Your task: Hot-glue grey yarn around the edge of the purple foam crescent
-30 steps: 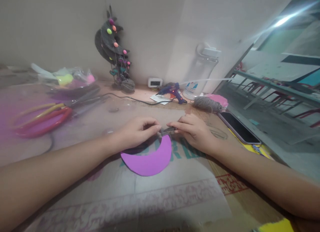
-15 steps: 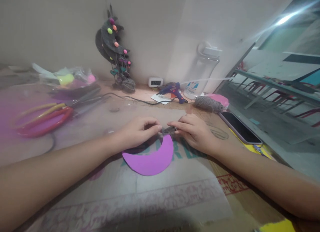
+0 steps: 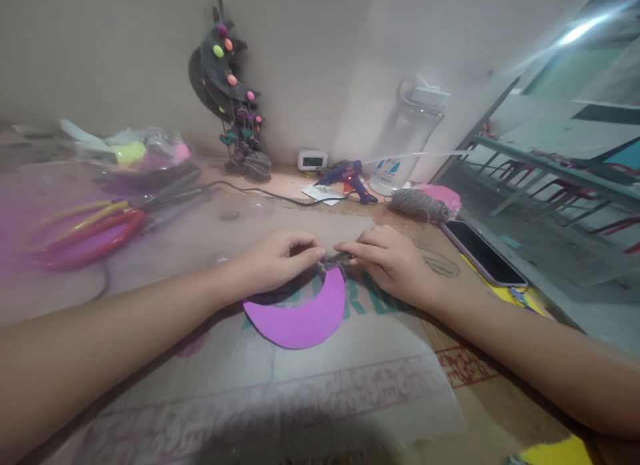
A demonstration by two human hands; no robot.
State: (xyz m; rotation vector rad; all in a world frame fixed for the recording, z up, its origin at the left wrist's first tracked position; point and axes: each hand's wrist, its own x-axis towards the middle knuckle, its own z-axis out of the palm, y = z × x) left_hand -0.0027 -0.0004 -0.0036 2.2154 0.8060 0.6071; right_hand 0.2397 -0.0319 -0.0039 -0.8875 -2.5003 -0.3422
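Curving below the fingers, the purple crescent point(image 3: 300, 328) lies on or just above a translucent sheet point(image 3: 390, 385) spread over the desk point(image 3: 280, 218), its horns pointing upward and away from the wearer. Whether it rests flat or is slightly lifted, I cannot tell. Grey yarn point(image 3: 334, 259) gathers at its right horn; how many turns go round is too blurred to count. The piece looks thin, light and matt, probably foam or card: stiff enough to keep its outline, yet likely to bend or crease at the narrow horns. The broad middle of the curve seems the safest place to take hold, pressing gently. The yarn looks soft and could slip off the tapering point if slack.

The left hand point(image 3: 286, 261) has thumb and forefinger brought together, apparently pinching the yarn at the horn. Facing it, the right hand point(image 3: 385, 259) nips a small bundle of the same yarn between its fingertips, its thumb partly hidden.

Farther out, a glue gun point(image 3: 345, 177) stands before a clear bottle point(image 3: 403, 141), with a grey yarn roll point(image 3: 415, 203) and a phone point(image 3: 485, 253) to the right, and red-and-yellow-handled scissors point(image 3: 125, 226) to the left.
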